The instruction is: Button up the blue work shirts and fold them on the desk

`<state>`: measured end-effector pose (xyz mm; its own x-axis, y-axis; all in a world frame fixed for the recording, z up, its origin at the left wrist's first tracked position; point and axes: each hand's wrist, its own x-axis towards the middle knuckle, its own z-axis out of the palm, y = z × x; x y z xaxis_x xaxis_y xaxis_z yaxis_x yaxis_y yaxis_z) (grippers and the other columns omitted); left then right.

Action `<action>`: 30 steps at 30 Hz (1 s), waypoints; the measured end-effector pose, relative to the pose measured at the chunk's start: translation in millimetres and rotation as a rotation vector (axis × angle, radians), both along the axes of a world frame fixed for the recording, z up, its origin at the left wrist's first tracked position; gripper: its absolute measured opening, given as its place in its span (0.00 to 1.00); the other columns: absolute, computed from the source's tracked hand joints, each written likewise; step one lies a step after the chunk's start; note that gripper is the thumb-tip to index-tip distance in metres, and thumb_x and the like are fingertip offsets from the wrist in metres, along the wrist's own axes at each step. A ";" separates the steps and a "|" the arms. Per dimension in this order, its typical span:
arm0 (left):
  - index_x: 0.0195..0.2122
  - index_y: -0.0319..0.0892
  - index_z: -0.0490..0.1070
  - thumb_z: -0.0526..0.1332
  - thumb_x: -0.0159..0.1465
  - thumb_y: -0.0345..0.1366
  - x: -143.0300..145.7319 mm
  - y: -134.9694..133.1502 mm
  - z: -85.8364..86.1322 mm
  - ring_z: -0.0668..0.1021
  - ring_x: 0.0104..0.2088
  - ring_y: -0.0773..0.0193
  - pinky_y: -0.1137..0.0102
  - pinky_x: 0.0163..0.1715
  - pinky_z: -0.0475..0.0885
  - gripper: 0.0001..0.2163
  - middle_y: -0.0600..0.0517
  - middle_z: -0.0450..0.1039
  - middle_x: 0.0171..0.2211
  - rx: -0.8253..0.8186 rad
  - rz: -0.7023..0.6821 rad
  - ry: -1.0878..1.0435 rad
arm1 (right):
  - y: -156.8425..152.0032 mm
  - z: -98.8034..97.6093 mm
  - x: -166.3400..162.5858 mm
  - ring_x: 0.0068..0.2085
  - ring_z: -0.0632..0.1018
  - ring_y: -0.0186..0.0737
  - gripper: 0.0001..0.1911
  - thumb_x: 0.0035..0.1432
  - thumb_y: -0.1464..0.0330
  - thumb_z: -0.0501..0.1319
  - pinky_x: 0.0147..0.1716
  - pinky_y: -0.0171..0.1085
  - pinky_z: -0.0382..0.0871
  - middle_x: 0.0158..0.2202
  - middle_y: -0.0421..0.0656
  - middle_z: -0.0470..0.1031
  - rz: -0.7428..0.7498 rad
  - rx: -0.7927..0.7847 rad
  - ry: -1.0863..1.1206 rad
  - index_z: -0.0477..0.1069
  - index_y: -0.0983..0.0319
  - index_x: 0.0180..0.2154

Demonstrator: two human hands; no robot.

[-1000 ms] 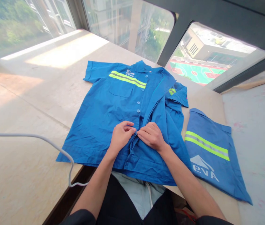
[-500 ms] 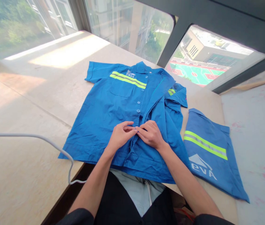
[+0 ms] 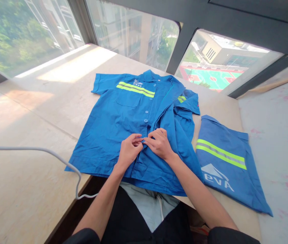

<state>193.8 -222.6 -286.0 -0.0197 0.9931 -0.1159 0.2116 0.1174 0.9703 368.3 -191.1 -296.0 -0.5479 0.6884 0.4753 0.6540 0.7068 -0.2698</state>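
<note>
A blue short-sleeved work shirt (image 3: 108, 132) with a yellow-and-grey reflective stripe lies spread on the pale tabletop, collar away from me. Its front is partly open, and several buttons show along the edge above my hands. My left hand (image 3: 130, 149) pinches the front edge low on the shirt, thumb and fingers together. Right beside it, my right hand (image 3: 160, 144) grips the other front edge, its fingertips nearly meeting the left ones. Whether a button sits between the fingertips is hidden.
A folded blue garment (image 3: 222, 183) with a reflective stripe and white lettering lies to the right, by a flowered wall (image 3: 283, 152). A white cable (image 3: 44, 149) crosses the left side of the tabletop (image 3: 26, 189). Windows (image 3: 133, 34) stand behind.
Both hands stay at the same spot on the shirt front, with the fingers shifting slightly. The camera view has moved a little.
</note>
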 end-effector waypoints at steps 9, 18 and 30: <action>0.41 0.39 0.72 0.61 0.52 0.27 5.2 0.8 3.1 0.83 0.37 0.60 0.70 0.37 0.77 0.14 0.47 0.82 0.37 -0.040 0.056 0.020 | 3.7 -5.3 -2.0 0.41 0.70 0.39 0.06 0.63 0.66 0.63 0.48 0.44 0.52 0.34 0.41 0.74 -0.063 -0.101 0.093 0.79 0.56 0.35; 0.37 0.40 0.71 0.62 0.52 0.27 4.0 1.5 8.2 0.83 0.38 0.59 0.69 0.39 0.77 0.10 0.48 0.82 0.35 -0.061 0.064 0.017 | 6.2 -8.1 -1.2 0.41 0.70 0.39 0.06 0.63 0.71 0.63 0.46 0.44 0.54 0.35 0.41 0.74 -0.070 -0.204 0.117 0.80 0.56 0.36; 0.43 0.39 0.73 0.64 0.54 0.30 0.7 -1.1 4.7 0.83 0.39 0.58 0.67 0.41 0.77 0.14 0.47 0.82 0.37 -0.075 0.065 -0.010 | 6.8 -6.4 -1.6 0.44 0.73 0.42 0.04 0.60 0.70 0.64 0.48 0.44 0.59 0.40 0.43 0.75 -0.108 -0.219 0.165 0.77 0.58 0.39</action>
